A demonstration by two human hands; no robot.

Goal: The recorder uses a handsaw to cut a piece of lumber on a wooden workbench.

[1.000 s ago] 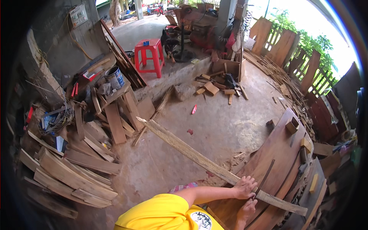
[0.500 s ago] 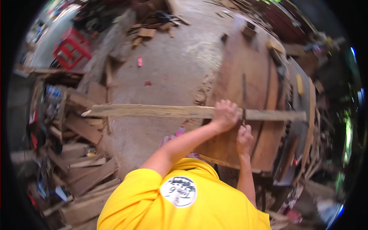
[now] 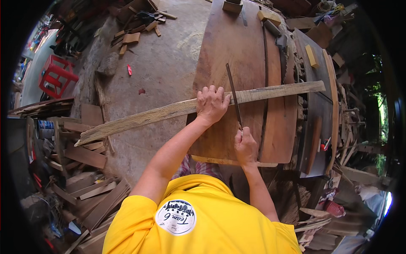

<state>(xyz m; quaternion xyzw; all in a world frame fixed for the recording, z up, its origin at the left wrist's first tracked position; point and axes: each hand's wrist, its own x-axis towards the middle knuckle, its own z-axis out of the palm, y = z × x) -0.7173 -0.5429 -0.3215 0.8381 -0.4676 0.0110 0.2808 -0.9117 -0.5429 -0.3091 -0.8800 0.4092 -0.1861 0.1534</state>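
The plank (image 3: 177,109) is laid across the table (image 3: 228,38), beyond its left and right edges. It is held by the left hand (image 3: 211,103), fingers bent over it, probably for steadiness. The tool (image 3: 231,78), gripped in the right hand (image 3: 246,146), is placed across it. The table is brown; past its left edge, scraps (image 3: 131,38) and a stool (image 3: 51,67) are seen.

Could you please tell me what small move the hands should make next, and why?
Probably a short stroke with the dark tool: the right hand holds its near end, it crosses the plank, and the left hand holds that plank.
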